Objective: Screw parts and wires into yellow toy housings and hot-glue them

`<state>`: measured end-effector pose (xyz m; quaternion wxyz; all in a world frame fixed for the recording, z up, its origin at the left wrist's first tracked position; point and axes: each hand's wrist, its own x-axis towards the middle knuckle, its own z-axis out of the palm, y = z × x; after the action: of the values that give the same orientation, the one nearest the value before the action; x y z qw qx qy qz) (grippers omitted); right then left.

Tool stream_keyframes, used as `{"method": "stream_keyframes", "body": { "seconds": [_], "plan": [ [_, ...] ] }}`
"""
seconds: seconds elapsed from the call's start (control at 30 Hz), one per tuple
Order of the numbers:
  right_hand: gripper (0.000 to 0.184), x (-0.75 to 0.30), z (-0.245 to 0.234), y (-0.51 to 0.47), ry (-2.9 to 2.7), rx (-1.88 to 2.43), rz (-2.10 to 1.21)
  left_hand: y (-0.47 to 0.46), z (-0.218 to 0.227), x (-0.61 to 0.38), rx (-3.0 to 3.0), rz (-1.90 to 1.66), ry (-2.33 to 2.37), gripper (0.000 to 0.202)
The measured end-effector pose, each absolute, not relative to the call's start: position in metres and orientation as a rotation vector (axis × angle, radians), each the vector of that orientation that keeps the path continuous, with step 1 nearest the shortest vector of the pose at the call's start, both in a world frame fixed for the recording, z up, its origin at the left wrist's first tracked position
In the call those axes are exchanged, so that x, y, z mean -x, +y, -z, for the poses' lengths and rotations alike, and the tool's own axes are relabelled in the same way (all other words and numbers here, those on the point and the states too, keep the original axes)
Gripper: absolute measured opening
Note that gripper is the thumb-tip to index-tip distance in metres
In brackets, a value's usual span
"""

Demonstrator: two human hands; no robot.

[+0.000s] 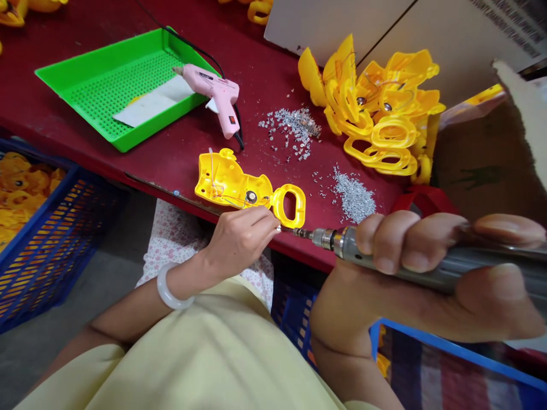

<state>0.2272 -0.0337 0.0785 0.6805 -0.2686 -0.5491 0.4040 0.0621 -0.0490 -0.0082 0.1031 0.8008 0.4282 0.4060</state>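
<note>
Glossy yellow shell (pixel 250 185), hollow and curved, along the red surface's (pixel 260 68) near edge.
Head view: wires and a round metal disc sit inside the shell, a ring-shaped loop at its right end; the left hand (pixel 245 233) overlaps its near rim, fingertips pinched on a shiny metal piece (pixel 278 228); the right hand (pixel 431 242), well right of the shell, wraps a smooth grey cylindrical driver (pixel 350 245), its slim tip near that piece; loose silvery screws (pixel 354 196) lie beyond the driver.
</note>
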Motion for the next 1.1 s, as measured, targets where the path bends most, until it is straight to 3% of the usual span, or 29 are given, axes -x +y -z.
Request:
{"method": "stream_keyframes", "body": {
  "seconds": [0.07,0.23,0.3,0.67,1.1],
  "plan": [
    [0.015,-0.226,-0.078,-0.032,-1.238,0.613,-0.876,-0.048,0.001,-0.056,-2.446,-1.155,1.358,0.017],
    [0.013,-0.218,-0.074,-0.011,-1.229,0.527,-0.820,-0.024,-0.016,-0.023,-2.611,-0.853,1.524,0.070],
    [0.011,-0.209,-0.069,0.002,-1.216,0.496,-0.773,-0.012,-0.016,-0.014,-2.612,-0.682,1.509,0.078],
    [0.008,-0.184,-0.043,0.033,-1.186,0.608,-0.798,-0.004,-0.010,-0.038,-2.543,-0.624,1.383,0.057],
    [0.010,-0.185,-0.040,0.034,-1.228,0.737,-0.735,0.000,-0.008,-0.039,-2.524,-0.676,1.357,0.054]
  ]
}}
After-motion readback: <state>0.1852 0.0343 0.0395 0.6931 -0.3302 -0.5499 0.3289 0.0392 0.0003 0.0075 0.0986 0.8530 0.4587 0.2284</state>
